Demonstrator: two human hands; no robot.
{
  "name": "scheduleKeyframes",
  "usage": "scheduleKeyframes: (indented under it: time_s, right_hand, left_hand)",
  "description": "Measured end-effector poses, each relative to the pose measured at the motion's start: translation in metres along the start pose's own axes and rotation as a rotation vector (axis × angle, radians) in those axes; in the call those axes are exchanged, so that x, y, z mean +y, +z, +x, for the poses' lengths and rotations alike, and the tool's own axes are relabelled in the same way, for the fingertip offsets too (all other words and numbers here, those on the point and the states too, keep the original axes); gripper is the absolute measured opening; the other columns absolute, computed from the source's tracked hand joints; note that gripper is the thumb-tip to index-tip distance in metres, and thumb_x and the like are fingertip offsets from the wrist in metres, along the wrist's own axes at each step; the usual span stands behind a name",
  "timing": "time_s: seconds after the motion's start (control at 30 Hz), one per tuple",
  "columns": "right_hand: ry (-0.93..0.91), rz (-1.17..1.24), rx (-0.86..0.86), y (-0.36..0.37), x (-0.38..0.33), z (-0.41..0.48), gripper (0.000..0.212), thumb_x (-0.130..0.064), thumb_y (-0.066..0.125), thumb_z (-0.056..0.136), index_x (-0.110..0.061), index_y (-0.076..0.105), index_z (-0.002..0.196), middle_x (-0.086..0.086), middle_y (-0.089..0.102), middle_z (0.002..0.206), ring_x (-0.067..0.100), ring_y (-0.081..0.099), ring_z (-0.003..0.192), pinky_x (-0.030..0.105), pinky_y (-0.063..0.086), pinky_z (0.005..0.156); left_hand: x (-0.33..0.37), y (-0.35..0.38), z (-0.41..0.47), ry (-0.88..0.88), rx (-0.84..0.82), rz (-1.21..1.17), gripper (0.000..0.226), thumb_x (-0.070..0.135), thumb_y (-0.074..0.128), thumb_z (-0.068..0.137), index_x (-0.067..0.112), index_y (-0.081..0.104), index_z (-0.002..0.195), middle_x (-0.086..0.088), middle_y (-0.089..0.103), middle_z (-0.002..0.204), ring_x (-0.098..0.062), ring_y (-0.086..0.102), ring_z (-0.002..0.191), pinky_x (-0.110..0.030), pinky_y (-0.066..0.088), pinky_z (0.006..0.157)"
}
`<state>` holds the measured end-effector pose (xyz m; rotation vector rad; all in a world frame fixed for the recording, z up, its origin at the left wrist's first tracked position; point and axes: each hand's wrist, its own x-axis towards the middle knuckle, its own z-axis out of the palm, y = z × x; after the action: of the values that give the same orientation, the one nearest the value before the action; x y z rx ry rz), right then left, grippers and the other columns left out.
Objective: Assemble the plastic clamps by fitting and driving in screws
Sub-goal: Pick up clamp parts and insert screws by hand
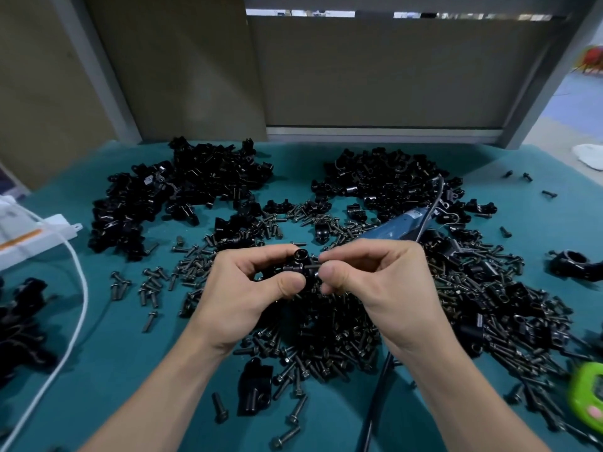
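Head view: both hands are close together, just in front of the blue screwdriver, which lies on the green table. The left hand grips a small black clamp with curled fingers. The right hand pinches a screw between thumb and finger, and the screw touches the side of the clamp. I think the screw is just being fitted into its hole by hand. It is not driven in yet, since no hand holds the screwdriver.

In front of the screwdriver, under the hands, is a big heap of loose screws. Right behind the screwdriver sits one heap of clamp parts, and another heap sits well to its left. One lone clamp lies well in front of the screwdriver. I cannot tell if it is finished. I think most of the job is left to do.
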<state>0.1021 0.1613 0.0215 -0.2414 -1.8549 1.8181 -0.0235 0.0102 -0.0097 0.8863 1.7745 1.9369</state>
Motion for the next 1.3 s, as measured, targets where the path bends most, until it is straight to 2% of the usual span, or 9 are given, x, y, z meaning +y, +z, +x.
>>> scheduleKeyframes:
  time_s: [0.2, 0.4, 0.5, 0.6, 0.83, 1.03, 1.1, 1.2, 1.3]
  right_hand:
    - [-0.001, -0.038, 0.020, 0.003, 0.003, -0.002, 0.012, -0.007, 0.087, 0.079, -0.019, 0.083, 0.082, 0.009, 0.076, 0.070, 0.022, 0.072, 0.060, 0.022, 0.056, 0.061]
    - [0.010, -0.246, 0.080, 0.003, 0.004, -0.003, 0.007, -0.023, 0.086, 0.083, -0.028, 0.081, 0.081, 0.002, 0.075, 0.067, 0.020, 0.072, 0.058, 0.031, 0.060, 0.061]
    - [0.010, -0.318, 0.085, 0.003, 0.006, -0.004, 0.007, -0.028, 0.085, 0.084, -0.031, 0.080, 0.080, 0.000, 0.072, 0.060, 0.015, 0.068, 0.054, 0.023, 0.054, 0.057]
    - [0.013, -0.352, 0.069, 0.006, 0.008, -0.005, 0.008, -0.032, 0.083, 0.086, -0.031, 0.079, 0.079, -0.001, 0.069, 0.057, 0.013, 0.064, 0.050, 0.022, 0.051, 0.053]
    - [-0.026, -0.548, 0.159, 0.018, 0.017, -0.007, 0.051, -0.048, 0.059, 0.100, -0.020, 0.053, 0.057, -0.006, 0.047, 0.048, 0.006, 0.040, 0.044, 0.023, 0.033, 0.043]
    - [-0.034, -0.563, 0.157, 0.026, 0.017, -0.008, 0.056, -0.063, 0.043, 0.094, -0.019, 0.061, 0.063, -0.004, 0.057, 0.056, 0.010, 0.050, 0.051, 0.026, 0.041, 0.047]
    - [-0.053, -0.596, 0.120, 0.021, 0.014, -0.007, 0.051, -0.059, 0.047, 0.098, -0.021, 0.061, 0.067, -0.004, 0.058, 0.059, 0.010, 0.051, 0.054, 0.026, 0.041, 0.049]
    - [-0.037, -0.551, 0.053, 0.009, 0.012, -0.004, 0.018, -0.030, 0.064, 0.099, -0.027, 0.065, 0.081, -0.006, 0.065, 0.066, 0.012, 0.059, 0.060, 0.027, 0.047, 0.055]
    - [-0.056, -0.559, 0.011, 0.007, 0.011, -0.003, 0.018, -0.015, 0.070, 0.095, -0.030, 0.068, 0.084, -0.008, 0.068, 0.072, 0.013, 0.064, 0.067, 0.027, 0.053, 0.062]
  left_hand:
    - [-0.004, -0.002, 0.001, -0.004, 0.042, 0.024, 0.050, 0.022, 0.087, 0.067, 0.005, 0.078, 0.113, -0.008, 0.081, 0.099, -0.017, 0.074, 0.084, -0.025, 0.058, 0.070]
    - [-0.005, -0.001, 0.000, 0.023, 0.069, 0.063, 0.054, 0.030, 0.095, 0.063, 0.010, 0.080, 0.111, -0.003, 0.081, 0.099, -0.014, 0.076, 0.088, -0.026, 0.058, 0.074]
    - [-0.004, -0.001, -0.001, 0.054, 0.053, 0.098, 0.042, 0.032, 0.093, 0.067, 0.022, 0.083, 0.107, 0.000, 0.081, 0.099, -0.017, 0.077, 0.093, -0.032, 0.059, 0.082]
    - [0.002, 0.002, -0.005, 0.134, 0.009, 0.185, 0.031, 0.030, 0.086, 0.073, 0.047, 0.081, 0.098, 0.012, 0.081, 0.096, -0.008, 0.077, 0.089, -0.018, 0.058, 0.075]
    - [-0.001, 0.003, -0.007, 0.185, 0.022, 0.325, 0.039, 0.039, 0.086, 0.072, 0.051, 0.077, 0.108, 0.024, 0.077, 0.106, 0.002, 0.072, 0.104, -0.014, 0.054, 0.088]
    - [0.000, 0.007, -0.006, 0.144, 0.017, 0.353, 0.039, 0.053, 0.079, 0.067, 0.059, 0.074, 0.106, 0.025, 0.076, 0.107, 0.004, 0.070, 0.106, -0.020, 0.054, 0.092]
    - [-0.002, 0.007, -0.005, 0.144, 0.056, 0.350, 0.038, 0.048, 0.086, 0.067, 0.060, 0.075, 0.102, 0.022, 0.077, 0.103, 0.001, 0.073, 0.099, -0.015, 0.055, 0.084]
    - [-0.006, 0.007, -0.005, 0.123, 0.124, 0.344, 0.039, 0.037, 0.093, 0.072, 0.063, 0.074, 0.094, 0.018, 0.076, 0.097, -0.002, 0.074, 0.089, -0.017, 0.058, 0.077]
    - [-0.007, 0.007, -0.005, 0.123, 0.155, 0.357, 0.040, 0.028, 0.092, 0.073, 0.056, 0.077, 0.097, 0.014, 0.075, 0.093, -0.004, 0.073, 0.086, -0.022, 0.060, 0.075]
